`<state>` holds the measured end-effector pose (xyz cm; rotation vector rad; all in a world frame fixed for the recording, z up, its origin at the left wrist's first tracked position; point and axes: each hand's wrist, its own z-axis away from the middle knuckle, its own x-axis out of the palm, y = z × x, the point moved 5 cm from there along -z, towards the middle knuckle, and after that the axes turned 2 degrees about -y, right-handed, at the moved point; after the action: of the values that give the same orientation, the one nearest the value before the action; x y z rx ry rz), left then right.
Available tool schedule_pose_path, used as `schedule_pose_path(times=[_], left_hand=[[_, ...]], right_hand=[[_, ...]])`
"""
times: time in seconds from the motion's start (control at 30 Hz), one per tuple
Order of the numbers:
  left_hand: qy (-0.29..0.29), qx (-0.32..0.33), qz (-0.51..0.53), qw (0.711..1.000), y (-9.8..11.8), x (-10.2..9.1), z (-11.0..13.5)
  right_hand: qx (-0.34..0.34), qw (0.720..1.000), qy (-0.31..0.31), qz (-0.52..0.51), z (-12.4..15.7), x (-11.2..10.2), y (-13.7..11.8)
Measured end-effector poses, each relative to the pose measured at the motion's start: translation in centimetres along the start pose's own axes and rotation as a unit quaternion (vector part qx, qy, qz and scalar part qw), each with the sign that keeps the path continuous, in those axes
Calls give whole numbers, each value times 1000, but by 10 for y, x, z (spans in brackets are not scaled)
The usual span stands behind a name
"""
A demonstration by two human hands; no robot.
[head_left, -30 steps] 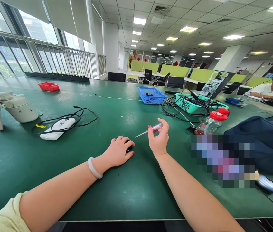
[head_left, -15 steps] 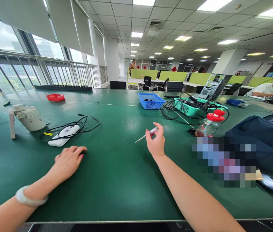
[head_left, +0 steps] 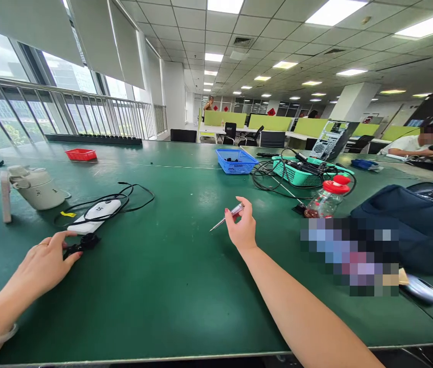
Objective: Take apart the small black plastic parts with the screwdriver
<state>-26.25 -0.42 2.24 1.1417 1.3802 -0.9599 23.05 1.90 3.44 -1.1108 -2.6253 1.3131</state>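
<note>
My right hand (head_left: 241,227) is raised over the middle of the green table (head_left: 186,286), pinching a slim screwdriver (head_left: 227,215) with a clear reddish handle, its tip pointing left. My left hand (head_left: 44,265) rests on the table at the left, thumb and fingers closed on a small black part (head_left: 82,244). That part lies just in front of a white device (head_left: 96,214) wrapped in a black cable.
A beige kettle (head_left: 36,188) stands at far left, a red tray (head_left: 81,154) behind it. A blue basket (head_left: 236,160) and a teal basket (head_left: 303,173) of cables sit mid-back. A red-capped bottle (head_left: 326,198) and dark blue bag (head_left: 404,225) lie right. A person sits far right.
My left hand slid the small black part leftward from the table's middle to beside the white device. My right hand stayed roughly in place holding the screwdriver.
</note>
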Motion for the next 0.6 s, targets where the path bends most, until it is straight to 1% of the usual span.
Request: schedule_pose_path(times=[0.1, 0.17, 0.23, 0.33, 0.4, 0.43, 0.5, 0.6], left_hand=[[-25, -2, 21, 999, -3, -3, 3], [-32, -10, 16, 999, -2, -12, 4], [-18, -21, 8, 1000, 1, -28, 2], [33, -42, 13, 999, 9, -57, -4], [37, -54, 35, 997, 16, -68, -8], [29, -55, 45, 997, 20, -69, -9], [13, -49, 51, 997, 29, -65, -9], [-7, -49, 28, 998, 37, -51, -6]], right_hand=[[3, 1000, -4, -4, 0, 1, 1], [6, 1000, -6, -6, 1, 1, 1], [9, 1000, -6, -10, 1, 0, 0], [11, 1000, -7, -12, 1, -1, -2], [12, 1000, -8, -11, 0, -2, -3], [13, 1000, -8, -10, 0, -2, -3], [17, 1000, -7, -10, 0, -2, -2], [18, 1000, -6, -15, 0, -2, -1]])
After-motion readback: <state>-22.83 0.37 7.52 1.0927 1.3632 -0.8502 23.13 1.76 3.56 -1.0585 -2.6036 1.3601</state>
